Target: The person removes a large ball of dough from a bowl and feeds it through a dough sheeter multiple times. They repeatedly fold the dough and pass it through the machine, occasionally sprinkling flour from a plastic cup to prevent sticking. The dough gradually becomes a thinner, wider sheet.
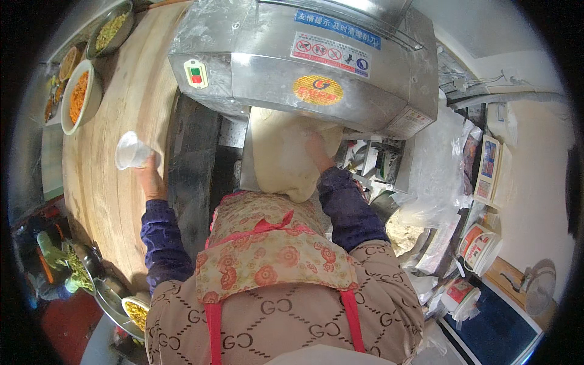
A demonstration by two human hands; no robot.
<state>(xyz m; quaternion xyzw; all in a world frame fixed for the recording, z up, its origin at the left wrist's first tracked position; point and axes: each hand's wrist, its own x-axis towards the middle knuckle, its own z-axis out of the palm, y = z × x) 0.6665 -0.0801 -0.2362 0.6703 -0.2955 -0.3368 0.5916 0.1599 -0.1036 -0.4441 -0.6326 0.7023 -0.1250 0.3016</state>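
Observation:
My left hand (149, 173) is closed on a translucent white plastic tub (130, 152), above the wooden worktop on the left. A thick, pale dough sheet (280, 164) hangs out from under a metal dough roller machine (255, 76) and droops in folds at its near end, close to my apron. My right hand (319, 152) rests on the right part of this dough, its fingers reaching up toward the machine's opening. They look stretched out, though their tips blend into the floury surface. A paler, flour-dusted patch lies beside them.
On the worktop (115, 207) stand a bowl of orange shreds (79, 97) and a metal bowl of chopped greens (111, 30). Another person's green gloves (53, 250) show at lower left. Plastic sheeting (435, 158) and tubs (480, 249) crowd the right side.

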